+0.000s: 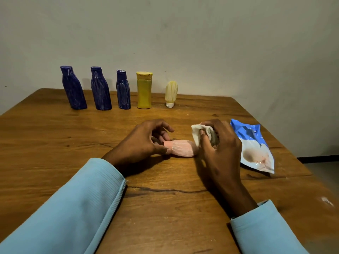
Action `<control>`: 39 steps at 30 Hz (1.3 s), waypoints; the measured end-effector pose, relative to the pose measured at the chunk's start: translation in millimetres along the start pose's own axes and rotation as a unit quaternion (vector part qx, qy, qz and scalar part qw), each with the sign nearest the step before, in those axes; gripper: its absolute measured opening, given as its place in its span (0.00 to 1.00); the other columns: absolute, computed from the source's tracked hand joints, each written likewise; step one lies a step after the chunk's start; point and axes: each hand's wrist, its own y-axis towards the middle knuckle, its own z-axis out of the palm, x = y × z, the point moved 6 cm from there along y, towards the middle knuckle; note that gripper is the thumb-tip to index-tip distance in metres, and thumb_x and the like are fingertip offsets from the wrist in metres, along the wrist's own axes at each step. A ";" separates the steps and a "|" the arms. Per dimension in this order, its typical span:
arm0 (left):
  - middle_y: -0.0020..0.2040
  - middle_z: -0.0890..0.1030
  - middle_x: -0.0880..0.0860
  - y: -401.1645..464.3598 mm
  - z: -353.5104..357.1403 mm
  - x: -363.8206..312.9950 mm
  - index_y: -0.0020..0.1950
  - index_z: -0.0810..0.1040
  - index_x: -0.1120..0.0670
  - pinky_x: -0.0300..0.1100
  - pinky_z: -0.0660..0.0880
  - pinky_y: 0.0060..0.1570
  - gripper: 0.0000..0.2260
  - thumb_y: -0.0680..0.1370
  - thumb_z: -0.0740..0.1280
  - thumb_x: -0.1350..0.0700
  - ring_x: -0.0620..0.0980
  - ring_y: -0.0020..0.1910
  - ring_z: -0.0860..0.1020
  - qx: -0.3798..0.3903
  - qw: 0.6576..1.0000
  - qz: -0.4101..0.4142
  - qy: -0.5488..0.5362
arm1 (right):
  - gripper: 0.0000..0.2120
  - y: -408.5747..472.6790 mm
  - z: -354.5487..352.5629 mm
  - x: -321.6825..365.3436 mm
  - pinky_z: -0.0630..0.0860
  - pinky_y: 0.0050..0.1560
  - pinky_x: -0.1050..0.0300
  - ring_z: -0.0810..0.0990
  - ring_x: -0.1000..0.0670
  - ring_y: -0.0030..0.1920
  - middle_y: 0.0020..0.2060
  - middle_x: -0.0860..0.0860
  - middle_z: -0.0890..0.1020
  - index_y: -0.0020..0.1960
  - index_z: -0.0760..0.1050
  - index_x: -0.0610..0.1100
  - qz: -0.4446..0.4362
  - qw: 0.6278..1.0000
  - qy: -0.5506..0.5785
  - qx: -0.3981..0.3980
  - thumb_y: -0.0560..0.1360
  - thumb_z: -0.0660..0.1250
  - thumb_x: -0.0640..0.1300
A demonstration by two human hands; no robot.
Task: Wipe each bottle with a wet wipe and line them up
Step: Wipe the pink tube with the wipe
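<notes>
Six bottles: three blue bottles [73, 88] [100, 89] [123, 90], one yellow bottle [144, 90], one cream bottle [171, 94], one pink bottle [180, 148]. One wet wipe [199, 133]. One wipes packet [254, 149].

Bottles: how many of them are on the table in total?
6. Five stand along the far edge: three blue, one yellow, one cream. A pink bottle lies between both hands. None seems hidden.

Brown wooden surface [55, 136], grained, cracked, with a dull sheen. Pink ribbed plastic bottle [180, 148], matt. Crumpled off-white cloth wipe [197, 132]. Glossy blue-and-white plastic wipes packet [256, 149].
</notes>
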 end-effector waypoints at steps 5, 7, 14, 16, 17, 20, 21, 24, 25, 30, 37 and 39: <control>0.67 0.80 0.48 -4.9 -7.3 -3.0 0.59 0.85 0.55 0.41 0.85 0.48 0.19 0.71 0.80 0.69 0.44 0.58 0.84 -0.009 0.989 -0.022 -0.144 | 0.17 -5.8 9.4 8.9 0.76 0.50 0.69 0.77 0.61 0.55 0.56 0.56 0.78 0.61 0.78 0.50 -0.032 0.998 -0.004 0.046 0.76 0.73 0.35; 0.68 0.80 0.49 -5.8 -10.7 -4.0 0.57 0.84 0.63 0.39 0.84 0.46 0.15 0.71 0.78 0.71 0.44 0.59 0.85 -0.004 0.983 -0.023 -0.183 | 0.17 -8.2 12.4 14.3 0.75 0.49 0.72 0.76 0.61 0.54 0.55 0.55 0.78 0.59 0.78 0.49 -0.046 0.998 -0.004 0.052 0.75 0.74 0.34; 0.53 0.87 0.57 -3.1 -5.6 1.6 0.57 0.85 0.60 0.58 0.85 0.55 0.14 0.73 0.79 0.67 0.58 0.55 0.86 0.009 0.985 -0.018 -0.169 | 0.12 -14.4 19.8 39.7 0.71 0.48 0.74 0.77 0.59 0.51 0.52 0.52 0.80 0.57 0.79 0.44 -0.104 0.992 0.043 0.058 0.76 0.72 0.34; 0.52 0.87 0.57 -3.1 -4.1 0.3 0.56 0.85 0.59 0.59 0.84 0.55 0.13 0.73 0.78 0.67 0.59 0.53 0.86 0.004 0.988 -0.007 -0.155 | 0.10 -17.3 26.7 43.0 0.72 0.49 0.70 0.76 0.58 0.52 0.52 0.54 0.79 0.57 0.78 0.46 -0.117 0.989 0.032 0.089 0.77 0.70 0.38; 0.52 0.87 0.57 -3.3 -4.0 -0.1 0.56 0.85 0.59 0.61 0.84 0.56 0.13 0.73 0.78 0.67 0.61 0.54 0.85 0.000 0.987 -0.008 -0.158 | 0.10 -18.4 28.8 42.3 0.71 0.49 0.68 0.76 0.57 0.52 0.52 0.55 0.78 0.57 0.78 0.47 -0.122 0.987 0.017 0.103 0.77 0.69 0.39; 0.52 0.87 0.57 -4.2 -8.4 -1.1 0.55 0.85 0.59 0.66 0.84 0.55 0.14 0.71 0.80 0.66 0.62 0.55 0.85 -0.017 0.986 -0.016 -0.167 | 0.10 -15.5 23.4 29.0 0.71 0.48 0.63 0.75 0.56 0.50 0.49 0.56 0.78 0.54 0.78 0.49 -0.092 0.991 -0.031 0.096 0.75 0.70 0.38; 0.52 0.87 0.56 -4.3 -10.3 -2.0 0.55 0.85 0.59 0.65 0.84 0.55 0.14 0.71 0.81 0.66 0.61 0.55 0.85 -0.020 0.986 -0.018 -0.164 | 0.10 -13.1 18.5 22.4 0.74 0.48 0.61 0.75 0.56 0.50 0.48 0.56 0.78 0.53 0.78 0.49 -0.067 0.994 -0.039 0.082 0.75 0.70 0.38; 0.52 0.87 0.55 -4.1 -13.8 -2.5 0.55 0.86 0.58 0.62 0.85 0.55 0.14 0.71 0.80 0.66 0.60 0.56 0.85 -0.020 0.987 -0.021 -0.156 | 0.12 -7.1 6.4 12.9 0.79 0.48 0.56 0.78 0.56 0.50 0.49 0.55 0.80 0.55 0.78 0.49 -0.013 0.999 -0.023 0.023 0.75 0.72 0.37; 0.52 0.87 0.55 -4.4 -13.8 -2.6 0.55 0.86 0.58 0.62 0.85 0.55 0.14 0.71 0.80 0.66 0.60 0.57 0.85 -0.021 0.988 -0.021 -0.153 | 0.13 -7.1 7.0 16.1 0.79 0.49 0.60 0.79 0.57 0.51 0.50 0.55 0.81 0.56 0.78 0.49 -0.013 1.000 -0.012 0.016 0.75 0.72 0.36; 0.52 0.87 0.54 -6.0 -10.3 -5.3 0.54 0.85 0.57 0.64 0.84 0.55 0.15 0.70 0.82 0.65 0.58 0.55 0.86 -0.027 0.991 -0.016 -0.130 | 0.11 -14.5 32.1 39.4 0.74 0.46 0.66 0.76 0.58 0.49 0.49 0.57 0.78 0.55 0.77 0.50 -0.061 0.995 -0.009 0.082 0.76 0.69 0.38; 0.51 0.87 0.54 -6.2 -11.8 -2.9 0.53 0.85 0.59 0.57 0.86 0.53 0.13 0.70 0.81 0.66 0.59 0.55 0.85 -0.025 0.991 -0.022 -0.128 | 0.10 -8.9 10.7 5.2 0.80 0.47 0.56 0.78 0.57 0.50 0.48 0.57 0.80 0.54 0.78 0.52 0.028 0.996 -0.079 0.034 0.76 0.73 0.42; 0.51 0.87 0.54 -6.0 -11.1 -3.1 0.53 0.85 0.59 0.56 0.86 0.53 0.14 0.70 0.81 0.67 0.59 0.55 0.85 -0.023 0.991 -0.021 -0.132 | 0.11 -8.9 8.3 12.9 0.80 0.48 0.60 0.78 0.58 0.51 0.50 0.56 0.81 0.56 0.79 0.50 0.014 0.999 -0.038 0.018 0.76 0.73 0.39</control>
